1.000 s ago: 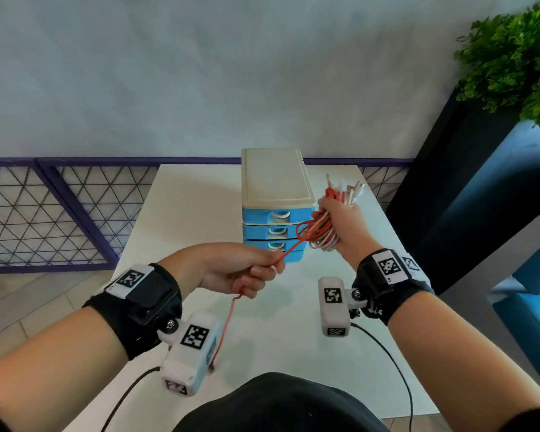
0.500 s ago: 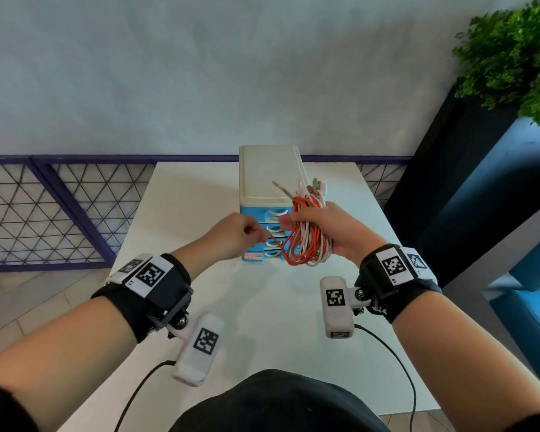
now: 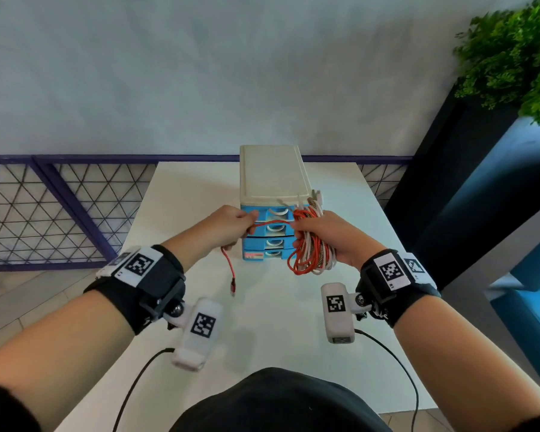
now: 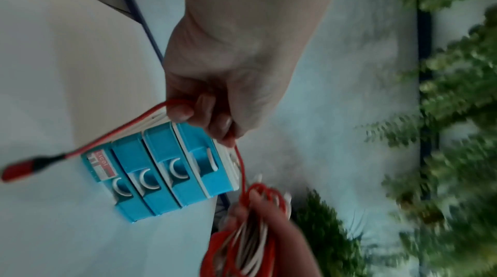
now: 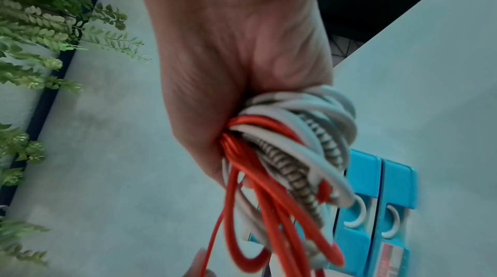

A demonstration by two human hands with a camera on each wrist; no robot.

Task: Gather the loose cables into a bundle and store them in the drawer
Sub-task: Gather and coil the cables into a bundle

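one red cable [image 3: 270,222] taut, horizontal between hands

A white counter [image 3: 181,194] stands against a pale, plain wall [image 3: 200,73]. Along the bottom of the wall runs a purple rail [image 3: 106,158], and under it sits a fence of thin black wires [image 3: 28,213] that cross to make little triangles. On the far right a bushy green plant [image 3: 512,51] grows out of a tall dark box [image 3: 443,182] — its leaves look blurry. Beside that box is something blue [image 3: 527,294]. Down on the left, a pale tiled floor [image 3: 19,300] shows.
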